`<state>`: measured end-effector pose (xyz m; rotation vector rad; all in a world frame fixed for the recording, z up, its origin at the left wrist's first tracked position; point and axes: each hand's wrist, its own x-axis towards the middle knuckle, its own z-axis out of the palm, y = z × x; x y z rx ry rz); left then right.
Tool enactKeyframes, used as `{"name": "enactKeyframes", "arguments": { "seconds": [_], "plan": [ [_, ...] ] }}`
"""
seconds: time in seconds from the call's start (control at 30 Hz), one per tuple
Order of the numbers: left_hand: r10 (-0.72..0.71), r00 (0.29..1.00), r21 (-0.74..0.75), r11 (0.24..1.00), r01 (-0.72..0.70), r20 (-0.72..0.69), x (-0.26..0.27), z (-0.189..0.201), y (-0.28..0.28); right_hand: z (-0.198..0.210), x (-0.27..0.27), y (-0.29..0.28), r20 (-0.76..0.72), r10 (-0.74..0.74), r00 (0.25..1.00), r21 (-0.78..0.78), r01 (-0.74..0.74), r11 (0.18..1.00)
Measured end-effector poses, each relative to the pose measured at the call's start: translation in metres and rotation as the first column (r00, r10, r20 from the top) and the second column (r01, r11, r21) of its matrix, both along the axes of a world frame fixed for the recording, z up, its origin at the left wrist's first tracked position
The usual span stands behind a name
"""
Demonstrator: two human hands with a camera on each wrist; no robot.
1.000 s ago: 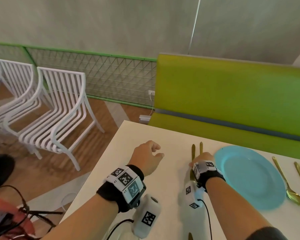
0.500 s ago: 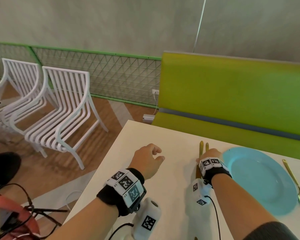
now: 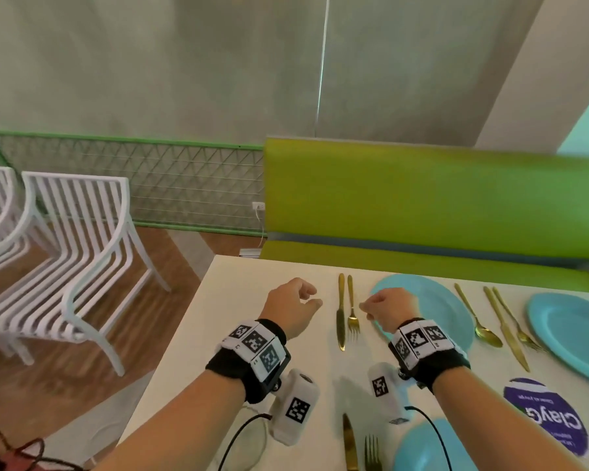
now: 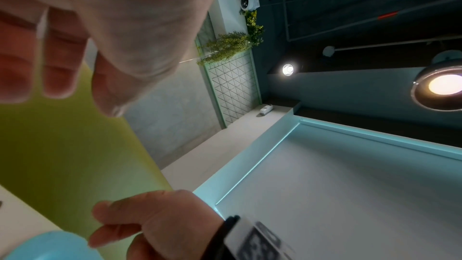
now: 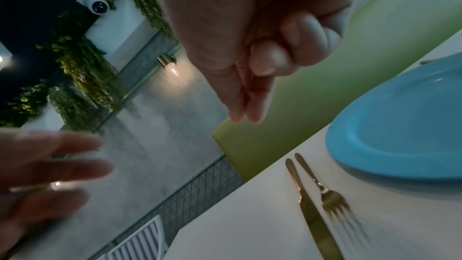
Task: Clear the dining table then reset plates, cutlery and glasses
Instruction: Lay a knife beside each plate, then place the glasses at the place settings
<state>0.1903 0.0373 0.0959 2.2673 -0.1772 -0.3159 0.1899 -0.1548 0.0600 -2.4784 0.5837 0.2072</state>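
Note:
A gold knife [image 3: 340, 314] and gold fork [image 3: 352, 311] lie side by side on the white table [image 3: 245, 334], just left of a blue plate [image 3: 436, 307]. My left hand [image 3: 312, 299] hovers left of the knife with relaxed fingers [image 4: 62, 66] and holds nothing. My right hand [image 3: 371, 309] hangs over the plate's left rim, fingers loosely curled, empty and clear of the cutlery. In the right wrist view the knife [image 5: 312, 215] and fork [image 5: 330, 199] lie free below the hand [image 5: 250, 106], beside the plate [image 5: 400, 135].
Right of the plate lie a gold spoon [image 3: 478, 317], another knife [image 3: 505, 329] and fork [image 3: 517, 321], then a second blue plate [image 3: 572, 334]. A third plate [image 3: 422, 450], knife [image 3: 349, 443] and fork [image 3: 373, 452] sit at the near edge. A green bench [image 3: 422, 205] stands behind, white chairs [image 3: 82, 260] to the left.
My right hand has lifted off the knife and fork and drawn right, over the plate's rim. The cutlery stays on the table. The left hand has barely moved.

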Motion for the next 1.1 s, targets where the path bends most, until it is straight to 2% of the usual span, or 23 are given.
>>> {"name": "enactKeyframes", "arguments": {
  "seconds": [0.17, 0.3, 0.37, 0.47, 0.53, 0.57, 0.6, 0.8, 0.87, 0.93, 1.0, 1.1],
  "plan": [
    [-0.032, 1.000, -0.001, 1.000, 0.032, 0.000, -0.037, 0.010, -0.017, -0.006, -0.072, 0.014, 0.027, 0.061, 0.998, 0.096, -0.064, 0.993],
    [0.004, 1.000, 0.004, 1.000, -0.004, -0.018, -0.085, 0.001, -0.019, -0.024, -0.123, 0.021, -0.007, 0.147, 0.989, 0.143, -0.144, 0.979],
    [0.075, 0.997, -0.002, 0.997, -0.075, -0.015, -0.112, -0.010, -0.014, -0.033, -0.147, 0.025, -0.024, 0.155, 0.988, 0.146, -0.150, 0.978],
    [0.253, 0.967, -0.073, 0.965, -0.252, 0.018, -0.150, -0.024, 0.008, -0.045, -0.178, 0.035, -0.030, 0.137, 0.990, 0.168, -0.130, 0.977],
    [0.382, 0.921, -0.117, 0.921, -0.373, 0.075, -0.162, -0.030, 0.026, -0.051, -0.188, 0.040, -0.038, 0.130, 0.991, 0.166, -0.122, 0.978],
    [0.461, 0.881, -0.128, 0.885, -0.448, 0.107, -0.187, -0.029, 0.048, -0.052, -0.206, 0.054, -0.066, 0.179, 0.982, 0.165, -0.167, 0.972],
    [0.513, 0.847, -0.136, 0.857, -0.496, 0.142, -0.189, -0.031, 0.056, -0.057, -0.208, 0.055, -0.081, 0.185, 0.979, 0.160, -0.171, 0.972],
    [0.746, 0.619, -0.129, 0.658, -0.742, 0.246, -0.224, -0.034, 0.125, -0.061, -0.231, 0.090, -0.074, 0.232, 0.970, 0.177, -0.216, 0.960],
    [0.787, 0.566, -0.111, 0.603, -0.790, 0.244, -0.230, -0.038, 0.144, -0.060, -0.235, 0.103, -0.094, 0.229, 0.969, 0.185, -0.209, 0.960],
    [0.823, 0.539, -0.059, 0.556, -0.829, 0.179, -0.233, -0.046, 0.162, -0.062, -0.236, 0.115, -0.109, 0.235, 0.966, 0.225, -0.206, 0.952],
    [0.820, 0.567, 0.009, 0.569, -0.823, 0.078, -0.231, -0.060, 0.179, -0.064, -0.235, 0.128, -0.119, 0.253, 0.960, 0.239, -0.219, 0.946],
    [0.685, 0.726, 0.174, 0.724, -0.667, -0.066, -0.227, -0.089, 0.194, -0.069, -0.237, 0.148, -0.137, 0.262, 0.955, 0.261, -0.221, 0.940]
  ]
}}
